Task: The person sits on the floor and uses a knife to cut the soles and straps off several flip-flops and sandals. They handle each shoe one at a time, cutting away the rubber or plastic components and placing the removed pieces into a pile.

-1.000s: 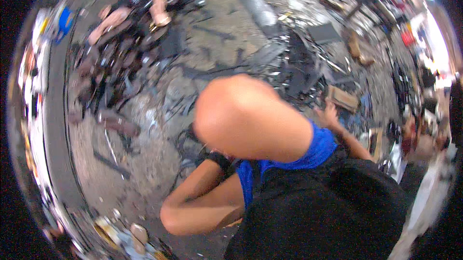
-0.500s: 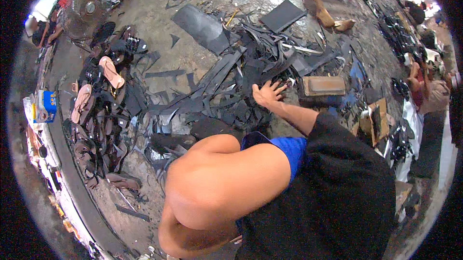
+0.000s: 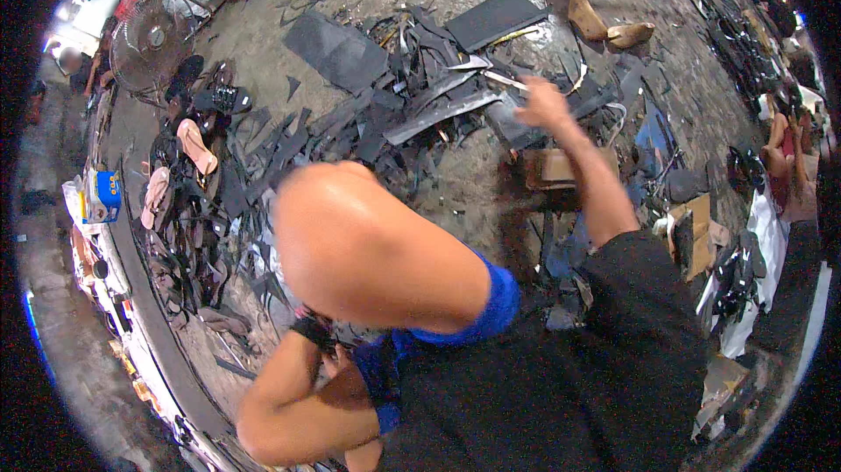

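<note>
My right hand (image 3: 545,106) is at the right side of a heap of dark sheet scraps (image 3: 355,135), its fingers smeared by motion. They lie close to a dark grey piece (image 3: 506,126) and the end of a thin pale strip (image 3: 501,80); I cannot tell whether they hold either. Long grey strips (image 3: 445,117) lie left of the hand. Below my forearm sits a brown rectangular block (image 3: 547,170). I cannot make out my left hand; a limb with a black band (image 3: 311,327) shows beneath my raised bare knee.
Dark flat sheets (image 3: 498,18) lie at the far side, near wooden foot-shaped forms (image 3: 631,34). To the left are pink sandals (image 3: 196,146), a pile of dark footwear, a standing fan (image 3: 154,38) and a blue box (image 3: 107,196). Cardboard (image 3: 696,231) lies at right.
My right hand has moved farther away and to the right from its spread pose over the scraps. Scraps beneath it have shifted away, baring some floor. My knee and the view have shifted.
</note>
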Available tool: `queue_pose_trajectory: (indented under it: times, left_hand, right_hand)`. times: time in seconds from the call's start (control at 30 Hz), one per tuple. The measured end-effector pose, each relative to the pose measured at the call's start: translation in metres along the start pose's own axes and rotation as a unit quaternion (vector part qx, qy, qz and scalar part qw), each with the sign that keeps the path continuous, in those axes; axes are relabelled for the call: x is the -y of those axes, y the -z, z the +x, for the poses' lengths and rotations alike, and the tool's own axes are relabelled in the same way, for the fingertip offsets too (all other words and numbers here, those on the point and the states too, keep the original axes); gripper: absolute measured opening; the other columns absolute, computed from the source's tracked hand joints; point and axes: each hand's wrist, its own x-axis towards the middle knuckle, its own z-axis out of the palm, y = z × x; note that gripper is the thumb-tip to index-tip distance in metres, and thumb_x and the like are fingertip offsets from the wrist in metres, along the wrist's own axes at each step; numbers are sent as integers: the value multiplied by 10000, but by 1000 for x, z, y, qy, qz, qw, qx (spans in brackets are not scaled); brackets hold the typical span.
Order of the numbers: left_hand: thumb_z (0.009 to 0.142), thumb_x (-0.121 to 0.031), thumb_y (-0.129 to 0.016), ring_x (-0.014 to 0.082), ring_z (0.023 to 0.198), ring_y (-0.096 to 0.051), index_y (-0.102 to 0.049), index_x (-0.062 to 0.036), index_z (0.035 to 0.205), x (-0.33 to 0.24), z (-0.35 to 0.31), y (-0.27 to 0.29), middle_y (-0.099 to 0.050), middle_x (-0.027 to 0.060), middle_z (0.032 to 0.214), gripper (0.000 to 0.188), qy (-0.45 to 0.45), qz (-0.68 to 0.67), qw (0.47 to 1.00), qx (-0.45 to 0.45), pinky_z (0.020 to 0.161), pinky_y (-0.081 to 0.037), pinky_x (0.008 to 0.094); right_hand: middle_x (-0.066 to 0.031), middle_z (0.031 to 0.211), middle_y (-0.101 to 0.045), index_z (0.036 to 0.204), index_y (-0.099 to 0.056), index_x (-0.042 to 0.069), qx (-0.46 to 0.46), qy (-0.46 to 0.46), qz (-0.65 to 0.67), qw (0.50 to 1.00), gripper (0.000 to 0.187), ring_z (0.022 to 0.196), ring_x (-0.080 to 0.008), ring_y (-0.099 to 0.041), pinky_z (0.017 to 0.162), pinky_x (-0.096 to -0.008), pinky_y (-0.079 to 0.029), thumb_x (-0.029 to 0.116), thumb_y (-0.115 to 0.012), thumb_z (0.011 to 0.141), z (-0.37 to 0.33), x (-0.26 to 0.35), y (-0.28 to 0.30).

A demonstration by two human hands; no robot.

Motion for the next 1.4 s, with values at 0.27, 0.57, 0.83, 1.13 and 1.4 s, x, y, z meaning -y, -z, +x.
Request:
queue_pose_trajectory:
  times: [0.27,0.57,0.83,1.13,1.4]
  left_hand:
    - [944,-343,-586,370,1229,-480,-490,29,1290,24,16,30,-494,238,1331,517,66,37,997,2,1041,-389,421]
    - [939,-328,-592,363,1180,-559,-569,23,1245,74,28,261,-574,237,1279,466,81,217,973,10,1011,-436,412]
    - [915,-506,-585,413,1236,-520,-448,51,1369,-55,377,257,-536,300,1319,732,-101,138,984,-41,1059,-406,443]
    - [826,-624,-622,447,1284,-428,-420,70,1370,87,321,251,-513,293,1314,905,245,144,761,-583,1105,-321,477]
    - [766,-684,-661,430,1275,-451,-470,-143,1419,159,298,255,-474,222,1394,870,502,45,757,-416,1057,-374,515]
  right_hand:
    - [-265,1541,-238,1467,-314,-46,137,-302,-29,943,1012,1411,-522,-194,1073,-647,-304,607,-679,786,21,21,-57]
    - [-205,1505,-362,1393,-467,85,13,-134,28,990,732,1382,-388,-360,1092,-579,-322,345,-719,756,159,14,-16]
    - [-118,1586,-257,1553,-208,195,206,248,-134,937,1334,1450,-372,-257,1158,-550,-254,148,-931,432,282,-22,-17]
    - [-206,1038,-624,1255,-519,-13,106,47,285,951,358,891,-343,-609,809,-388,-492,54,-573,908,269,-145,-20]
    - [-196,1287,-545,1425,-436,27,257,-166,61,950,812,1087,-295,-570,948,-371,-478,89,-793,698,211,-95,-104]
